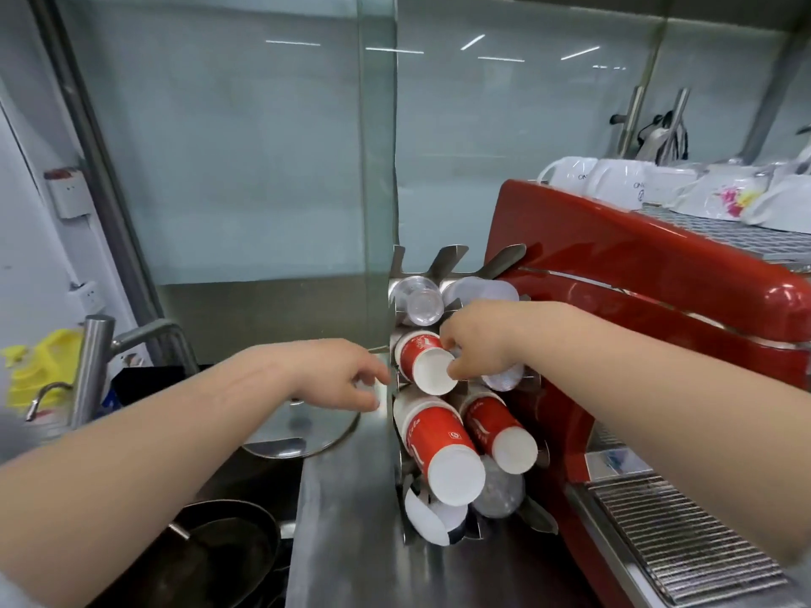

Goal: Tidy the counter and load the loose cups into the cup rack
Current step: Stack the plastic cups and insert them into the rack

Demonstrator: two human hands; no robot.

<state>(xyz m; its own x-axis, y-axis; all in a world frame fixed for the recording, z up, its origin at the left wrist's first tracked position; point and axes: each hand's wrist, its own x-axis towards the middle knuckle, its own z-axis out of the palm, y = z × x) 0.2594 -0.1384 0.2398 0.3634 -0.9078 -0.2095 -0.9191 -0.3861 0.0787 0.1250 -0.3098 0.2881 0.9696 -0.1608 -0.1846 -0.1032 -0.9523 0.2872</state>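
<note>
The biggest risk, in my judgement, is at the cup rack itself. It stands on the steel counter, just beside the red coffee machine, and many of its slots already hold cups lying with their bottoms toward the camera. If the right hand pushes the red paper cup in crooked, the cup can jam against the metal divider, or its thin wall can be crushed. A hard push may also shake the rack, and the two long red stacks in the lower slots, which stick far out, could slide forward and fall on the counter.

The right hand grips this red cup in the middle left slot; thumb and fingers are curled around its bottom rim. The left hand is at the left edge of the rack, fingers loosely curled. I cannot tell if it holds the metal or only touches it. If it does not steady the rack, the shaking is more probable.

A smaller risk: the sink is open at the left, with a dark pan inside, so a dropped cup could roll into it.

About contents: the top slots hold clear plastic cups, the middle right slot a clear cup partly hidden behind the right hand, the lowest slots a white cup and one more clear cup. White mugs sit upside down on top of the machine.
</note>
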